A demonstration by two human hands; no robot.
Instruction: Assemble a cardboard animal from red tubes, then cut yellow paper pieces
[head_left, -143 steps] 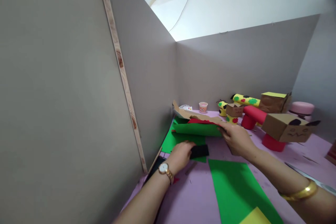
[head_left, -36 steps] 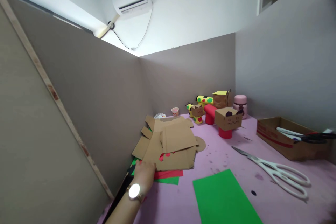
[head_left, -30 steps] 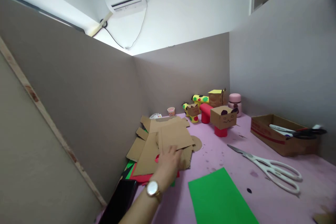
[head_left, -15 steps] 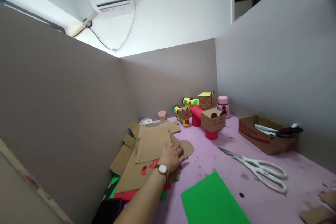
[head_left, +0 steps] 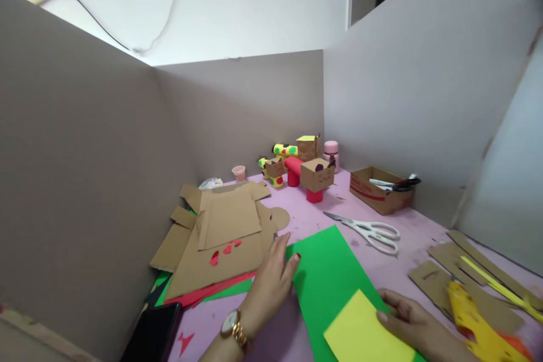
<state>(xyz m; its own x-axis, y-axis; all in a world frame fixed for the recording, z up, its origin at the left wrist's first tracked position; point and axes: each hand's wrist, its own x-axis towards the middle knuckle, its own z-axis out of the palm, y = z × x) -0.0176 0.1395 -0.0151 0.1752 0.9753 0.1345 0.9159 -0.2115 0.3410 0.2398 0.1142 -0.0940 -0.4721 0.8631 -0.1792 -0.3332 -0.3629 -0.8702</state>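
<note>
My left hand [head_left: 269,280], with a watch [head_left: 230,323] on the wrist, is open at the left edge of a green sheet [head_left: 326,260]. Its thumb is spread from the fingers; whether it touches the sheet I cannot tell. My right hand [head_left: 407,319] pinches a smaller yellow sheet [head_left: 360,331], thumb on top, over the green one. Left of my left hand are stacked cardboard pieces [head_left: 231,218] with small red paper hearts [head_left: 228,249] on them. White-handled scissors [head_left: 373,232] lie beyond the green sheet.
Cardboard animal figures [head_left: 316,176] and a pink flask [head_left: 331,154] stand at the back. An open box [head_left: 377,195] holds pens and scissors. On the right are cardboard scraps [head_left: 432,283] and a yellow glue gun [head_left: 475,319]. A black phone [head_left: 153,332] lies at front left.
My left hand has moved off the cardboard stack to the green sheet's edge. My right hand has come into view with the yellow sheet. The view has turned right.
</note>
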